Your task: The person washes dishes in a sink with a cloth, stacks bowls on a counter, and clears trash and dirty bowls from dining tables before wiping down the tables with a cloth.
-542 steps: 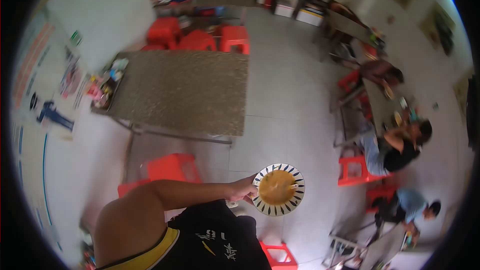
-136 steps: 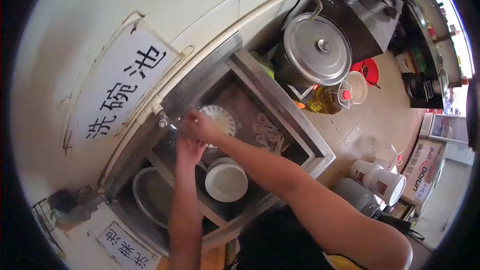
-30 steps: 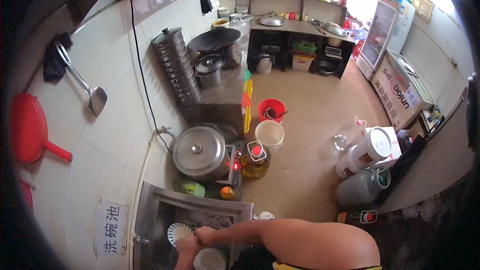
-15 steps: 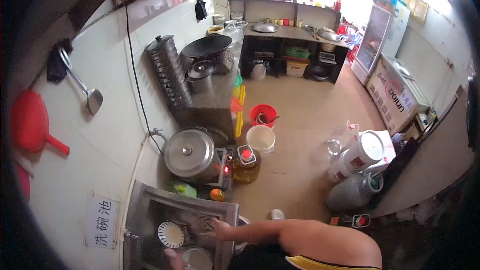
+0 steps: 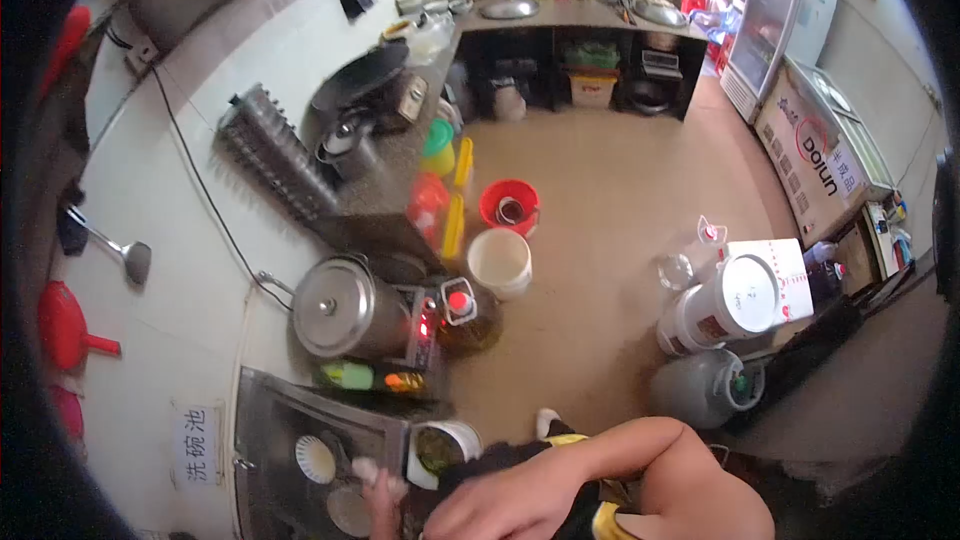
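Observation:
My left hand (image 5: pixel 382 502) is over the right side of the metal sink (image 5: pixel 330 397), smeared by motion. A whitish patch shows at its fingers; whether that is the fingers or something held, I cannot tell. My right hand (image 5: pixel 505 505) lies in front of my body at the bottom edge, back upward, its fingertips hidden. In the sink sit a striped white bowl (image 5: pixel 316 460) and a pale round dish (image 5: pixel 348 510). Just right of the sink stands a white bucket (image 5: pixel 468 435) with dark greenish matter inside.
Behind the sink are a lidded pot (image 5: pixel 335 308), a green bottle (image 5: pixel 348 375) and an oil jug (image 5: pixel 468 320). On the floor stand a red bucket (image 5: pixel 510 205), a white bucket (image 5: pixel 500 262) and a gas cylinder (image 5: pixel 700 390). A chest freezer (image 5: pixel 815 145) is at right.
My right arm has drawn back from the sink's right rim toward my body. My left hand reaches further up in view. The camera has tilted, and the white bucket beside the sink now shows more fully.

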The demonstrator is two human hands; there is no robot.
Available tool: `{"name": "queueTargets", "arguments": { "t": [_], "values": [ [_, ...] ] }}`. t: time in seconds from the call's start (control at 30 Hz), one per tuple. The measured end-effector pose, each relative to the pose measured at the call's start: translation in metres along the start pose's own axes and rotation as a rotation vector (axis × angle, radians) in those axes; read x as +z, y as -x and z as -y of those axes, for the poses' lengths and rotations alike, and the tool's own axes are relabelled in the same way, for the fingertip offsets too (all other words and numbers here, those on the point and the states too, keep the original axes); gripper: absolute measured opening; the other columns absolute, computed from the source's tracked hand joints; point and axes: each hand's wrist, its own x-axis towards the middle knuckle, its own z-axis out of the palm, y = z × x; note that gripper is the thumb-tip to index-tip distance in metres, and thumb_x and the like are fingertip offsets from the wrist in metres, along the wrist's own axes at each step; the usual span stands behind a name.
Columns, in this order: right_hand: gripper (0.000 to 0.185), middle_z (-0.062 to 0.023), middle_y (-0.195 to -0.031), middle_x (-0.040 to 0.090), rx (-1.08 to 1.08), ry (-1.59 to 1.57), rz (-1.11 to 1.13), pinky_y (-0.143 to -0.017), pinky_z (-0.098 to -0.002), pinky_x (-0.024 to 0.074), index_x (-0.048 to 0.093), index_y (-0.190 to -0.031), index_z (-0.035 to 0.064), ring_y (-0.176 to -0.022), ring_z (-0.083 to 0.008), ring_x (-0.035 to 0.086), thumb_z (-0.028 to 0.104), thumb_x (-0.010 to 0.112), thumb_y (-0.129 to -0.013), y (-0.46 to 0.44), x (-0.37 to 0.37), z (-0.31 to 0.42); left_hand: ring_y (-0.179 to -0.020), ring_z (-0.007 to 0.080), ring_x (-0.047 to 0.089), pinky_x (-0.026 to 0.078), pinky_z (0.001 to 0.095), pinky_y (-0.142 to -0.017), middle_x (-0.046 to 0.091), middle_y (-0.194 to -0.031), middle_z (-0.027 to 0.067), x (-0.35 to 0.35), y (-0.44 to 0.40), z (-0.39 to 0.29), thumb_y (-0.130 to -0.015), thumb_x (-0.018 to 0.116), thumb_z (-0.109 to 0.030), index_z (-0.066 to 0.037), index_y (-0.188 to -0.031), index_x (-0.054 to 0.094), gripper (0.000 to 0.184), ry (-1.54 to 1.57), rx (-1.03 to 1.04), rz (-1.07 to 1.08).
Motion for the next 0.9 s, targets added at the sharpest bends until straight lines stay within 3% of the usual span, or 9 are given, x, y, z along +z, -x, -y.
{"name": "queueTargets", "arguments": {
  "t": [0.03,0.1,0.17,0.23,0.27,0.33,0.43,0.6,0.9],
  "values": [
    [0.029,-0.0201,-0.103,0.062,-0.003,0.085,-0.115,-0.078,-0.0392,0.0552,0.055,-0.108,-0.0062,-0.088,-0.0364,0.064,0.022,0.057,-0.102,0.026,-0.006,0.008,-0.089,0.0261,0.067,0.059,0.0396,-0.065,0.062,-0.113,0.0137,0.016,-0.015,0.007,-0.090,0.071,-0.022,-0.003,-0.138,0.050,0.056,-0.108,0.084,0.201],
    [0.027,-0.0185,-0.092,0.062,-0.189,0.123,-0.456,-0.064,-0.0395,0.0545,0.053,-0.087,-0.0025,-0.074,-0.0361,0.062,0.018,0.051,-0.104,0.038,-0.010,0.040,-0.093,0.0235,0.066,0.057,0.0368,-0.076,0.064,-0.114,0.0124,0.085,0.012,-0.032,-0.091,0.073,-0.026,0.001,-0.133,0.053,0.054,-0.418,0.203,0.297],
    [0.036,-0.0175,-0.085,0.061,-0.240,0.079,-0.583,-0.056,-0.0425,0.0524,0.053,-0.076,-0.0011,-0.066,-0.0351,0.060,0.021,0.052,-0.105,0.045,-0.019,0.072,-0.082,0.0181,0.066,0.054,0.0343,-0.070,0.067,-0.096,0.0061,0.139,0.023,-0.049,-0.092,0.073,-0.026,-0.002,-0.114,0.061,0.035,-0.482,0.249,0.380],
    [0.040,-0.0154,-0.085,0.063,0.033,-0.199,-1.534,-0.064,-0.0413,0.0537,0.058,-0.072,0.0020,-0.072,-0.0330,0.062,0.026,0.055,-0.104,0.007,0.015,0.115,-0.070,0.0143,0.064,0.053,0.0323,-0.063,0.066,-0.088,0.0040,0.178,0.029,-0.070,-0.093,0.073,-0.025,-0.006,-0.098,0.061,0.023,-0.497,0.167,0.508],
    [0.040,-0.0154,-0.085,0.063,0.076,-0.219,-1.569,-0.064,-0.0413,0.0537,0.058,-0.072,0.0020,-0.072,-0.0330,0.062,0.026,0.055,-0.104,0.020,0.006,0.110,-0.070,0.0139,0.063,0.052,0.0319,-0.063,0.065,-0.087,0.0037,0.196,0.037,-0.081,-0.093,0.072,-0.025,-0.006,-0.099,0.061,0.022,-0.496,0.130,0.482],
    [0.022,-0.0167,-0.073,0.063,-0.422,0.005,-1.173,-0.049,-0.0356,0.0460,0.063,-0.079,-0.0013,-0.046,-0.0263,0.052,0.012,0.066,-0.096,0.040,-0.020,0.095,-0.072,0.0142,0.064,0.054,0.0317,-0.064,0.065,-0.088,0.0037,0.236,0.031,-0.090,-0.095,0.070,-0.025,-0.005,-0.107,0.058,0.026,-0.485,0.121,0.538],
    [0.024,-0.0121,-0.059,0.059,-0.756,-0.073,-1.343,-0.038,-0.0313,0.0381,0.063,-0.071,0.0018,-0.031,-0.0226,0.039,0.007,0.064,-0.094,0.030,-0.067,0.086,-0.074,0.0159,0.066,0.056,0.0320,-0.065,0.065,-0.091,0.0047,0.269,-0.004,-0.092,-0.096,0.067,-0.026,-0.006,-0.114,0.055,0.030,-0.427,0.076,0.653],
    [0.037,-0.0062,-0.073,0.065,-0.773,-0.002,-1.104,-0.048,-0.0306,0.0457,0.067,-0.076,0.0021,-0.057,-0.0234,0.060,0.035,0.074,-0.091,0.060,-0.151,0.069,-0.072,0.0159,0.066,0.054,0.0320,-0.063,0.064,-0.086,0.0046,0.348,-0.043,-0.090,-0.097,0.067,-0.021,-0.008,-0.120,0.056,0.028,-0.469,-0.032,0.699],
    [0.035,-0.0033,-0.078,0.066,-0.301,0.219,-0.800,-0.059,-0.0320,0.0467,0.070,-0.082,0.0053,-0.066,-0.0211,0.062,0.039,0.075,-0.089,0.120,-0.380,0.132,-0.070,0.0149,0.064,0.053,0.0316,-0.059,0.065,-0.085,0.0053,0.551,-0.104,-0.181,-0.097,0.066,-0.016,-0.005,-0.121,0.057,0.029,-0.458,0.036,0.709]
  ]
}}
